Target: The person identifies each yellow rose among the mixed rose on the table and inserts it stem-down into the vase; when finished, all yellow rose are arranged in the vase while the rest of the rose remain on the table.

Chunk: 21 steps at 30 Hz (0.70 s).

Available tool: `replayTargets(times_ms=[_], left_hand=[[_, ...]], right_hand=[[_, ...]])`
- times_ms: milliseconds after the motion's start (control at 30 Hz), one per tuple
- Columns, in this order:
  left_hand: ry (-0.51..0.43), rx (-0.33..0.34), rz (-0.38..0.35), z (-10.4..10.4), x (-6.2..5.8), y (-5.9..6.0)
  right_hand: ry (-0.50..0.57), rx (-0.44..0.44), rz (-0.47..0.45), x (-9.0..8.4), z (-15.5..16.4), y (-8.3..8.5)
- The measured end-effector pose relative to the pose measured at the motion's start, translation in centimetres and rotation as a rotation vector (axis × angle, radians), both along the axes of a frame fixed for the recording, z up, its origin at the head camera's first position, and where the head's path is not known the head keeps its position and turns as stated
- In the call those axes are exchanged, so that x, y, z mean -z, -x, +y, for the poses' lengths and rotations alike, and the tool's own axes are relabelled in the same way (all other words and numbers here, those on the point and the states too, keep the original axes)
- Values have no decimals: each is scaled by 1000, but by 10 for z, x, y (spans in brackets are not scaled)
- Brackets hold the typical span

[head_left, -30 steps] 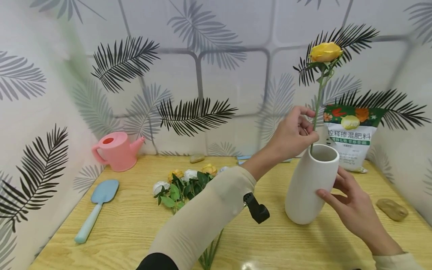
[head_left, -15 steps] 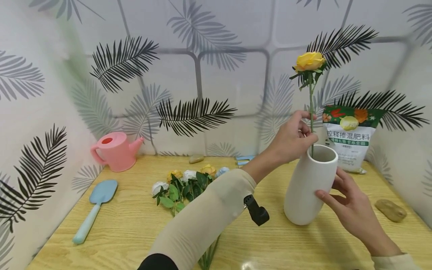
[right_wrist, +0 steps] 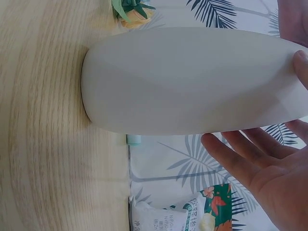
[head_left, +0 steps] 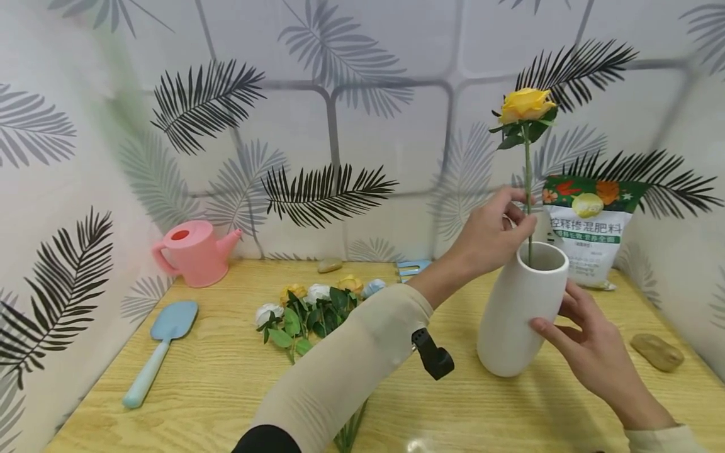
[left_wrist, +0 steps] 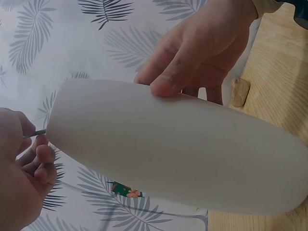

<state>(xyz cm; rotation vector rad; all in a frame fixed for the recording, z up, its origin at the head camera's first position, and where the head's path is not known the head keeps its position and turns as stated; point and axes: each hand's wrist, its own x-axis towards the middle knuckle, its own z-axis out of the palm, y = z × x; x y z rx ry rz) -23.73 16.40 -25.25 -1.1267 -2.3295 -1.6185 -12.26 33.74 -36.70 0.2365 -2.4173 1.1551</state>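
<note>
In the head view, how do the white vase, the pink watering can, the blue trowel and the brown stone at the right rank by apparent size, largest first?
1. white vase
2. pink watering can and blue trowel: look alike in size, so unranked
3. brown stone

The vase stands nearer the camera than the can, which may exaggerate its size.

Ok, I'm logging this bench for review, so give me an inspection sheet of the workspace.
Surface: wooden table, light grain.
Job's things: white vase upright; yellow rose, stem in the vase mouth.
Clutter: flower bunch, pink watering can, blue trowel, fertiliser bag, stone.
Hands: left hand pinches the stem; right hand steadies the vase.
Cables: nothing seen.
Surroundings: leaf-print walls.
</note>
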Motion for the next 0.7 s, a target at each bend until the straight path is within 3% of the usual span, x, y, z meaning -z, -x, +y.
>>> replayTargets(times_ms=[200,700], left_hand=[[28,-38,76,1,1,1],[63,-58,100,1,3,-6]], right_hand=[[-2,-1,-3,1,1,0],[-14,-7,0,6,5,-1]])
